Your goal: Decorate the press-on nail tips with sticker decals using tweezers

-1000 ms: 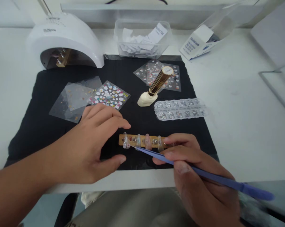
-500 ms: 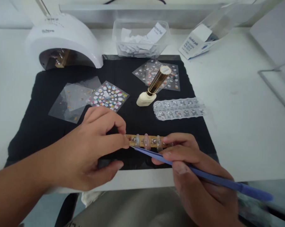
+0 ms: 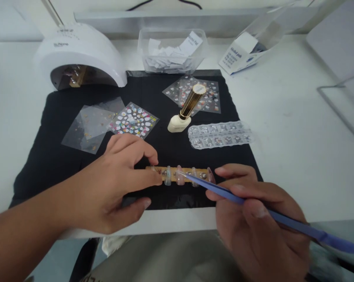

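A tan strip (image 3: 188, 172) with several clear false nails stuck on it lies near the front of a black mat (image 3: 56, 156). My left hand (image 3: 118, 180) pinches the nail at the strip's left end between thumb and forefinger. My right hand (image 3: 259, 227) holds blue tweezers (image 3: 253, 207), whose tips hover over the middle of the strip. A cream bottle with a gold cap (image 3: 185, 111) lies tilted behind the strip.
On the mat are sticker sheets (image 3: 132, 121), clear film (image 3: 91, 121), more stickers (image 3: 206, 92) and a clear rhinestone box (image 3: 219, 135). Behind stand a white nail lamp (image 3: 79, 55), a clear tub of paper pads (image 3: 171, 51) and a pad box (image 3: 241, 55).
My left hand moved in and pinched the leftmost nail. The tweezers drew back to the right, tips now over the strip's middle instead of its left end.
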### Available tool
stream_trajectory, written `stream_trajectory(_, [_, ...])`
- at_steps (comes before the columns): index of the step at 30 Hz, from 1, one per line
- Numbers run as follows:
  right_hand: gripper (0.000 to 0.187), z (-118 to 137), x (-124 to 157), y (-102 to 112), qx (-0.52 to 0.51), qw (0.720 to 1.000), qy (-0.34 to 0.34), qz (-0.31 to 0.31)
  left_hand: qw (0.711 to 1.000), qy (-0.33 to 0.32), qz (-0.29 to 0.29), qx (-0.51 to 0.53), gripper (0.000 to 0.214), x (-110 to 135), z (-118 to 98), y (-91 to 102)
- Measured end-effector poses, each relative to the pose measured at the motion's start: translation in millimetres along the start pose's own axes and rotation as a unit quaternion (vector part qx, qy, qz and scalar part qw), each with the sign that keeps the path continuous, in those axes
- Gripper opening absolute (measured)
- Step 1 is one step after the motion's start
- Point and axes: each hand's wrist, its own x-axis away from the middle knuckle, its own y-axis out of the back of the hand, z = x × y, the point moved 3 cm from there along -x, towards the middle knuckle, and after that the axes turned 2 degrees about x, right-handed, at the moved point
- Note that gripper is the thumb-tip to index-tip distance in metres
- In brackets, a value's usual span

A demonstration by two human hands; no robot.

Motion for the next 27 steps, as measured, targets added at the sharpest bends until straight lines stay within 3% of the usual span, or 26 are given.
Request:
stream_trajectory(5, [0.014,1.5,-3.0,0.3,-0.029,0.999,0.017,-0.033,1.000,-0.011,0.008,0.016,0.026,-1.9,1.5,0.2])
stream_trajectory(10, [0.016,0.8,-3.7,2.8,-0.033,0.997,0.056,-0.050,1.000,0.003,-0.025,0.014,0.030,-4.6,3.0,-0.4])
stream_trajectory(17, [0.017,-0.9,-4.4,3.4,-0.027,0.997,0.048,-0.047,1.000,0.010,0.018,0.021,0.036,-5.3,5.2,-4.1])
stream_trajectory(27, [0.016,0.8,-4.2,3.8,-0.029,0.997,0.032,-0.060,1.000,0.012,0.019,0.021,0.034,-7.1,5.9,-5.6])
